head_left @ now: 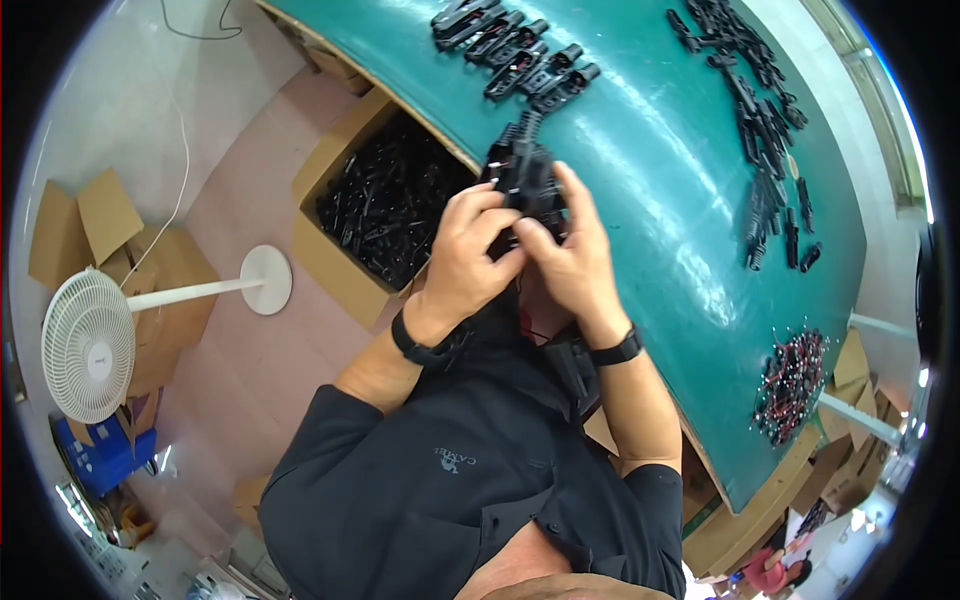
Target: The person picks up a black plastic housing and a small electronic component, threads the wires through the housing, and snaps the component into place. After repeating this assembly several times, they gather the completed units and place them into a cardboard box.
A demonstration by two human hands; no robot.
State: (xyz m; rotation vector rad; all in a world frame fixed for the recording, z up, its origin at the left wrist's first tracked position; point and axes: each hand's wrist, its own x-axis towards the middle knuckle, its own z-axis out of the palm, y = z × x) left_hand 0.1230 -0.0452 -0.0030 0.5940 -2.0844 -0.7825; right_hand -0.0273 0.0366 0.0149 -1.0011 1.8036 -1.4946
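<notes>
Though half-hidden by hands (520, 255), black part (525, 175).

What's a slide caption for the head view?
Both hands, left and right, grip a black plastic part above a green-topped table and a cardboard box.

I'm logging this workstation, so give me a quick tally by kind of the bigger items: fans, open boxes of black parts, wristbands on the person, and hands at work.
White pedestal fan: 1
Open cardboard box of black parts: 1
Black wristbands: 2
Hands, left hand and right hand, both on a black plastic part: 2
Total: 6
</notes>
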